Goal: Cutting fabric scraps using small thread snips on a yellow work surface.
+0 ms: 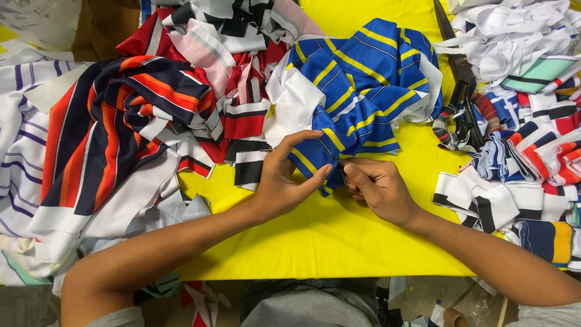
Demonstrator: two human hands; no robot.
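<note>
bent forearms meet: left hand [283,181] and right hand [376,189] fingers seemingly pinch the blue striped cloth [362,91].

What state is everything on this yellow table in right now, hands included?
Blue fabric piece with yellow stripes: crumpled, its lower corner pinched by both hands.
Left hand: fingers closed on the blue fabric's edge.
Right hand: fingertips gripping the same corner.
Large dark metal shears: lying on the table, blades shut, untouched.
Navy, orange and white striped fabric: heaped, loosely folded.
Yellow table cover: spread flat.
</note>
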